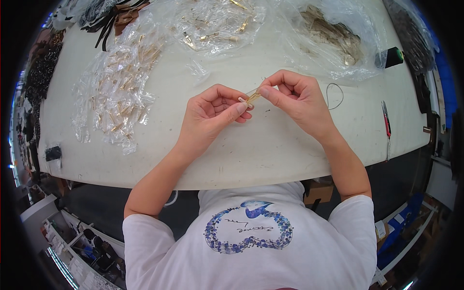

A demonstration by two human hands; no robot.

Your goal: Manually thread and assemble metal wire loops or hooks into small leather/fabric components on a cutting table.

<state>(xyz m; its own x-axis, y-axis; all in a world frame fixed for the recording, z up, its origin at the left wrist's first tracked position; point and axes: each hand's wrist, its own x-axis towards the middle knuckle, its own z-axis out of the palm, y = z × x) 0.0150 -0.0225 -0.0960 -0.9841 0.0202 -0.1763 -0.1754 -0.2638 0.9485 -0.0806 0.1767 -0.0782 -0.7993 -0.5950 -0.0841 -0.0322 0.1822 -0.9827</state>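
Note:
A slim gold-coloured metal clip [253, 97] spans the gap between my two hands above the table. My left hand [209, 115] pinches its near left end between thumb and fingers. The thumb and index finger of my right hand [300, 100] are closed on its other end. Small details of the clip are hidden by the fingertips. Beyond my hands lies a pile of clear plastic bags with similar gold clips [212, 36]. More small clear packets with gold pieces [123, 89] are heaped to the left.
The pale table [270, 154] carries a clear bag of brownish material [333, 36] at the far right, beside a dark thread spool [394, 57]. Red-handled snips [386, 121] and a thin dark loop [342, 95] lie on the right. Brown and black strips [123, 19] rest far left.

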